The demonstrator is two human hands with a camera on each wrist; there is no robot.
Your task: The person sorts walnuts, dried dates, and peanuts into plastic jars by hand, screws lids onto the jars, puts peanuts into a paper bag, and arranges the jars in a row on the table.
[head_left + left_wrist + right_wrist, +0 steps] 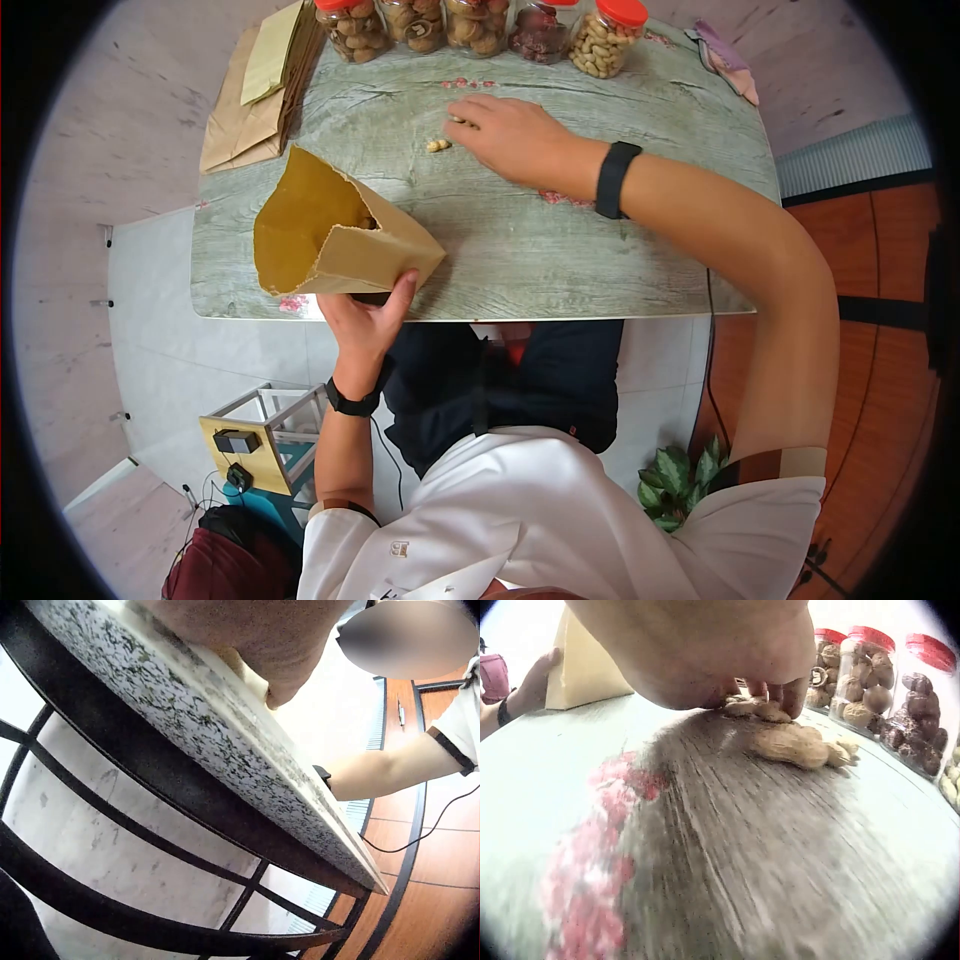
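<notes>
My left hand grips a brown paper bag low on its near side, thumb along the outside. The bag stands tilted near the table's front edge, its torn-looking mouth open toward the left; some brown round things show dimly inside. My right hand is palm down over the table, fingers bent around peanuts at the fingertips. Just beside those fingers lie loose peanuts on the wood-patterned top. In the left wrist view, the left hand shows only partly above the table edge.
Red-lidded jars line the back: several hold walnuts or similar brown nuts, one dark red dried fruit, one peanuts. Folded paper bags lie at the back left. A pink and purple cloth hangs at the far right corner.
</notes>
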